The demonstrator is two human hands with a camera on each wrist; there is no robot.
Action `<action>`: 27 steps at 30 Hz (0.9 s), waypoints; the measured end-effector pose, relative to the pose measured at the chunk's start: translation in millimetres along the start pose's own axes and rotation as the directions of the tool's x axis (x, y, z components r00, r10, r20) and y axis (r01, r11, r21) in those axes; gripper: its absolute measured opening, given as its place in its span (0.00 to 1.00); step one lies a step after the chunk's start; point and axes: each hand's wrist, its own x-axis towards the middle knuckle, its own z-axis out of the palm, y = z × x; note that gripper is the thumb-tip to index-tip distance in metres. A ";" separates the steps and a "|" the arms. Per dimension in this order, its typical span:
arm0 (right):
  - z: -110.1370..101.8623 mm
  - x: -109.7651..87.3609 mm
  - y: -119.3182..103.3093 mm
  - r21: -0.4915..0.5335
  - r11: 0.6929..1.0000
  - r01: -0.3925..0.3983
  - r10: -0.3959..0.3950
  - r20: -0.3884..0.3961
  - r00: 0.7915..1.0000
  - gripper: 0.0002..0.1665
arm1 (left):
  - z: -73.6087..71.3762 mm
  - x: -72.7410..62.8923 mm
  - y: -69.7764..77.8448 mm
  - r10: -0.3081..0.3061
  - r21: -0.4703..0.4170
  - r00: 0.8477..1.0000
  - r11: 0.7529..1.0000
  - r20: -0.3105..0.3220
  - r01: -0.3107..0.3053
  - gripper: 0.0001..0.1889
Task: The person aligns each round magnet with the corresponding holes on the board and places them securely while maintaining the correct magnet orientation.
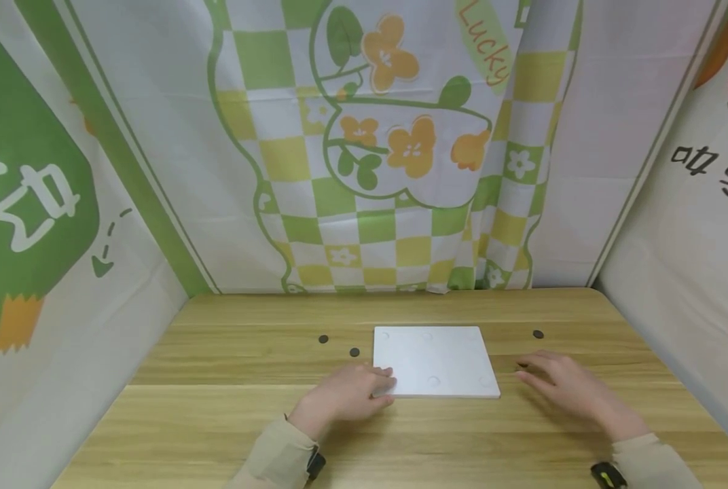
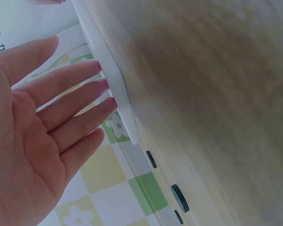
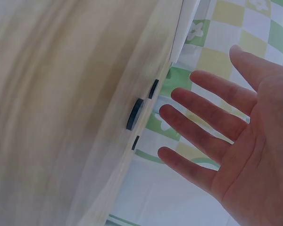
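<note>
A flat white board (image 1: pixel 437 360) with several faint round marks lies on the table. The fingertips of my left hand (image 1: pixel 354 390) rest on its left front corner; in the left wrist view the left hand (image 2: pixel 52 108) has extended fingers that meet the board's edge. My right hand (image 1: pixel 562 380) hovers over the table right of the board, its fingers spread and holding nothing in the right wrist view. Beneath it in that view stand three dark discs, the largest disc (image 3: pixel 135 114) closest to the camera. Left of the board, the left wrist view shows three more, including a thick disc (image 2: pixel 180 197).
Two small dark discs, a rear disc (image 1: pixel 323 339) and a nearer disc (image 1: pixel 354 352), lie left of the board. Another disc (image 1: pixel 538 334) lies back right. A patterned curtain (image 1: pixel 364 224) hangs behind the wooden table (image 1: pixel 235 353), with printed cloth walls on both sides.
</note>
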 end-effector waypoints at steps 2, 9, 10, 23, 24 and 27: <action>-0.4 -0.2 1.3 0.006 1.000 0.002 -0.002 0.003 1.000 0.21 | -0.2 0.1 0.3 -0.001 0.005 1.000 1.000 0.000 0.001 0.22; -2.6 -1.2 4.2 0.009 1.000 -0.004 0.003 0.006 1.000 0.21 | -0.9 -0.2 1.6 -0.007 0.005 1.000 1.000 0.000 0.007 0.22; -2.7 -1.4 4.9 0.008 1.000 -0.004 0.004 0.006 1.000 0.21 | -0.9 -0.2 2.0 -0.008 0.006 1.000 1.000 0.000 0.008 0.22; -4.1 -5.1 17.0 -0.006 1.000 0.000 0.000 0.017 1.000 0.21 | -1.4 0.0 2.5 -0.012 0.006 1.000 1.000 -0.011 0.012 0.21; -4.3 -5.6 17.9 -0.006 1.000 0.000 0.000 0.016 1.000 0.21 | -1.5 -0.1 2.6 -0.011 0.006 1.000 1.000 -0.012 0.011 0.21; -5.3 -7.1 20.0 -0.013 1.000 0.003 -0.003 0.017 1.000 0.20 | -1.9 -0.6 2.6 -0.008 0.004 1.000 1.000 -0.015 0.008 0.21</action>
